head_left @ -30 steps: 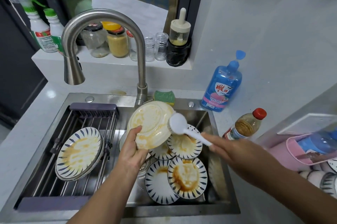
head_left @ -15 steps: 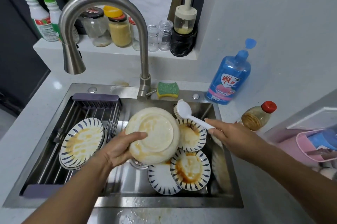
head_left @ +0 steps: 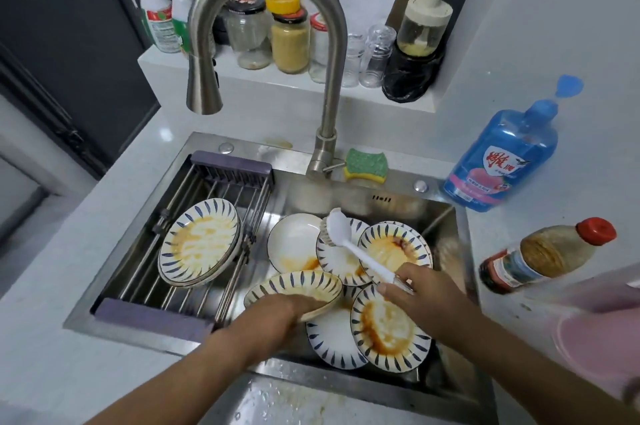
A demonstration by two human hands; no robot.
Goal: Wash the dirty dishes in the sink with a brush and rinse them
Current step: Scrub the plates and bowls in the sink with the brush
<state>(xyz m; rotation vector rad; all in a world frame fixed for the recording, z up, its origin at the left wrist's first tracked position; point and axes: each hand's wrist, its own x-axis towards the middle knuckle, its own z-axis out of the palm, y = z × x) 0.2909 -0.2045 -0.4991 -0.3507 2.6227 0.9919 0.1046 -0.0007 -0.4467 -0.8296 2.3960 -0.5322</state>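
My left hand [head_left: 277, 317] grips a blue-striped plate [head_left: 294, 284] by its near rim, held almost flat and low over the steel sink [head_left: 398, 203]. My right hand [head_left: 426, 300] holds the white dish brush [head_left: 349, 241] by its handle, the bristle head resting over sauce-stained plates at the back of the basin. Several dirty striped plates [head_left: 388, 327] lie piled in the sink, along with a small white dish [head_left: 294, 241]. No water runs from the faucet [head_left: 204, 85].
A roll-up rack [head_left: 207, 289] covers the sink's left half and carries a stained plate stack [head_left: 201, 244]. A green sponge [head_left: 365, 165] sits behind the faucet base. Blue detergent bottle [head_left: 502, 161] and sauce bottle [head_left: 547, 251] stand right. Jars line the sill. A pink bin [head_left: 602, 338] is far right.
My left hand has tipped the plate from upright to nearly flat and lowered it toward the sink's front. The brush has come off it and dropped onto the plates behind.
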